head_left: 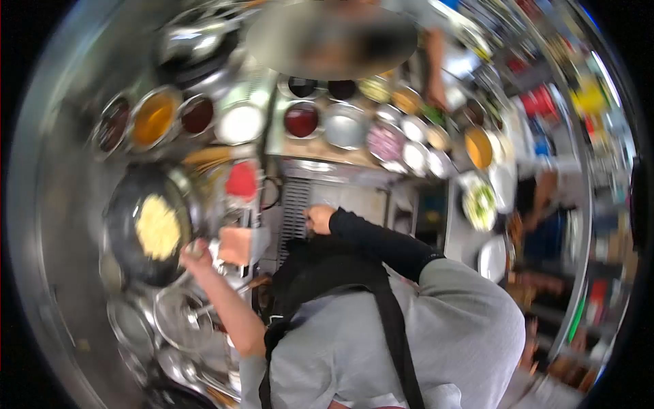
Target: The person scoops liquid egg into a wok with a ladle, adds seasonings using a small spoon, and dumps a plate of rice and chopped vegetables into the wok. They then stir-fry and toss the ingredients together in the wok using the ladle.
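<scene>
A dark wok (121, 225) on the left holds a mound of pale yellow food (158, 228). My left hand (196, 254) is closed at the wok's right edge. A small pale patch shows at its fingers, but blur hides what they grip. My right hand (318, 219), at the end of a black sleeve, is curled in front of my dark apron (327, 273). Its fingers are partly hidden and I cannot make out anything in it. Between the two hands, a pinkish-orange block or container (234, 246) stands by a red container (241, 179).
Above the wok sit bowls of orange liquid (155, 117) and white contents (240, 123). Several ingredient containers, one with chopped purple pieces (385, 142), line the counter ahead. Glass lids (182, 317) lie lower left. Another person's arm (434, 68) reaches in across the counter.
</scene>
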Demonstrator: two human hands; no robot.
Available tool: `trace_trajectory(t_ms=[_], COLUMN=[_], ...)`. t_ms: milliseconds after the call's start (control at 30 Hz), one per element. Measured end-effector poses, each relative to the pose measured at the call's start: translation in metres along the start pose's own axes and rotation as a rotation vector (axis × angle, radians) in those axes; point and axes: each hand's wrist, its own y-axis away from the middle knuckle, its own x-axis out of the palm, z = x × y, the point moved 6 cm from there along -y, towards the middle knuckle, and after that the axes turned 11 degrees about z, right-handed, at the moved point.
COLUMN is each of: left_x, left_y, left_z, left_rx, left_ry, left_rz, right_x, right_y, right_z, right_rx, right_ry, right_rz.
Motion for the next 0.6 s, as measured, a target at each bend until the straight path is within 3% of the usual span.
trace_trajectory(t_ms=[133,167,200,233,300,333,400,467,600], left_x=[-0.01,-0.011,-0.002,0.006,0.0,0.004,0.014,0.017,0.004], left_y=[0.0,0.001,0.015,0.021,0.011,0.016,0.027,0.031,0.014], left_z=[-0.02,-0.023,-0.023,-0.021,-0.026,-0.024,-0.02,-0.02,-0.028], left_rx=[-0.017,-0.041,0.035,-0.004,0.045,0.017,-0.015,-0.018,-0.051], left_ry=[-0.017,-0.023,-0.119,-0.09,-0.09,-0.054,-0.008,0.027,-0.06], left_rz=[-0.106,-0.072,-0.123,-0.021,-0.011,-0.005,-0.023,-0.075,0.033], right_x=[-0.025,-0.019,-0.012,0.001,0.019,0.035,0.048,0.042,0.029], right_y=[0.129,0.17,0.212,0.252,0.333,0.364,0.417,0.444,0.454], right_z=[-0.129,-0.153,-0.173,-0.2,-0.237,-0.26,-0.29,-0.308,-0.335], right_rx=[0.332,0.415,0.429,0.455,0.503,0.422,0.419,0.34,0.215], right_ry=[-0.406,-0.906,-1.198,-1.327,-1.418,-1.547,-1.734,-1.789,-1.963], right_rz=[-0.539,-0.685,-0.964,-1.199,-1.659,-1.87,-2.041,-2.064,-2.109])
